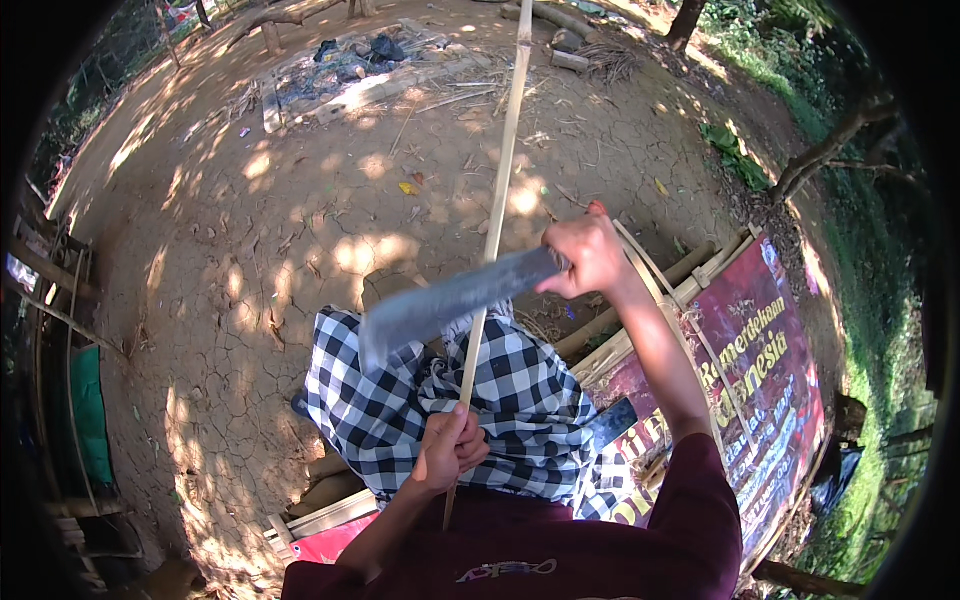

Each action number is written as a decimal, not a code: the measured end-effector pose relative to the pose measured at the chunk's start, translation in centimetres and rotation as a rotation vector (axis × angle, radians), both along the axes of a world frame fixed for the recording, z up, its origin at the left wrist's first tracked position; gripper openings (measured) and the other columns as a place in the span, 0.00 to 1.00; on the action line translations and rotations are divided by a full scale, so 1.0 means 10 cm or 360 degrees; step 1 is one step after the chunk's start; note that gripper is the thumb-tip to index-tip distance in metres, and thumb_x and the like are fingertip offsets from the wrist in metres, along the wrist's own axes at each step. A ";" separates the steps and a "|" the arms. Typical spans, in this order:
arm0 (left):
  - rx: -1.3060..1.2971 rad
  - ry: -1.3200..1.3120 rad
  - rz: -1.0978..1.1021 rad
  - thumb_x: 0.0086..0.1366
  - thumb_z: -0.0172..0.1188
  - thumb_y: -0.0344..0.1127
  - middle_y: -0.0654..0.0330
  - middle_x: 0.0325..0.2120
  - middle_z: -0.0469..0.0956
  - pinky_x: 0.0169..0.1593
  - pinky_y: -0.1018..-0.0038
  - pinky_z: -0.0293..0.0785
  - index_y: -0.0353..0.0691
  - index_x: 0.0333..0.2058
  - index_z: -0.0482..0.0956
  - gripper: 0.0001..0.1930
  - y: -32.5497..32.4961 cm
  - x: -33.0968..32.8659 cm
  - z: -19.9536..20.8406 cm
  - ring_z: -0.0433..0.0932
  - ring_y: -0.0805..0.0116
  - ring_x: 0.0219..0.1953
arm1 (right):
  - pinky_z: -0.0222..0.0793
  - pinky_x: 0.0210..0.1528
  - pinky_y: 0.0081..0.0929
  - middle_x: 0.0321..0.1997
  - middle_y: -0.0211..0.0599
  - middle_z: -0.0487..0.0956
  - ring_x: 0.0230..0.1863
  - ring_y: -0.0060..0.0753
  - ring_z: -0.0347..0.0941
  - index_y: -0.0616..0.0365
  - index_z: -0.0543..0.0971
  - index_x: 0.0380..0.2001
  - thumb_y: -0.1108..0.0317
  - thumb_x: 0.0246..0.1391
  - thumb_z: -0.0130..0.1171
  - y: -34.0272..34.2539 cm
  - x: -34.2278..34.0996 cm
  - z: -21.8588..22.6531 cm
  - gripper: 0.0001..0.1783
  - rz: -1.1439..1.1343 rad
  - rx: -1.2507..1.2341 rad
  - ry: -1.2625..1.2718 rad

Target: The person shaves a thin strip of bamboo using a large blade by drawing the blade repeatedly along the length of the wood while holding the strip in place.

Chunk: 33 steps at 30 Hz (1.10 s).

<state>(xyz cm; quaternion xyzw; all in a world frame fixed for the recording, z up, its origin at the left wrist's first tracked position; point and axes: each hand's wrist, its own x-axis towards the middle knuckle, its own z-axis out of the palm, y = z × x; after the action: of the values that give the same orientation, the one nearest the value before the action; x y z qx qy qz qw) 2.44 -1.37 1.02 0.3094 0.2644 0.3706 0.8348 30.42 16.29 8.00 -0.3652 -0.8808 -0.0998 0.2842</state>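
Left hand (450,448) gripping a bamboo strip (505,170) near checked cloth (530,392), right hand (588,253) clutching a knife (455,299), pointing left

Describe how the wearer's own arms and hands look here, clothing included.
The left hand and right hand are both ungloved, and no watch or bracelet shows on either wrist. The forearms are uncovered. The right sleeve is dark maroon and ends near the elbow, matching the shirt, which carries small light lettering.
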 end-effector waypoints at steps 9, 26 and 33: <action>-0.0009 -0.0018 -0.0040 0.75 0.35 0.54 0.72 0.09 0.48 0.14 0.81 0.44 0.48 0.16 0.53 0.27 0.01 0.04 0.00 0.46 0.81 0.10 | 0.70 0.24 0.41 0.15 0.40 0.74 0.19 0.49 0.75 0.54 0.74 0.21 0.35 0.47 0.60 -0.05 -0.05 0.22 0.30 0.0084 -0.0096 -0.0240; 0.0031 -0.0127 -0.0166 0.75 0.37 0.53 0.72 0.09 0.49 0.13 0.81 0.43 0.47 0.16 0.54 0.27 0.01 0.15 0.01 0.47 0.81 0.10 | 0.69 0.26 0.43 0.13 0.39 0.73 0.18 0.49 0.73 0.57 0.77 0.19 0.38 0.55 0.54 0.69 0.72 0.62 0.30 -0.0964 -0.0211 0.0257; 0.0024 -0.0149 -0.0183 0.75 0.37 0.53 0.71 0.10 0.50 0.14 0.81 0.44 0.47 0.17 0.54 0.27 -0.08 0.06 0.00 0.48 0.81 0.10 | 0.61 0.22 0.41 0.14 0.35 0.67 0.18 0.47 0.69 0.51 0.71 0.22 0.30 0.48 0.54 0.63 0.78 0.76 0.32 -0.0162 0.0279 -0.0279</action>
<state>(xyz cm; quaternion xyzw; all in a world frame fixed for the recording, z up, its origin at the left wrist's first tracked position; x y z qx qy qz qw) 3.01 -2.21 1.05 0.3128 0.2041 0.3380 0.8638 38.23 22.59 15.59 -0.3731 -0.8705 -0.2222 0.2316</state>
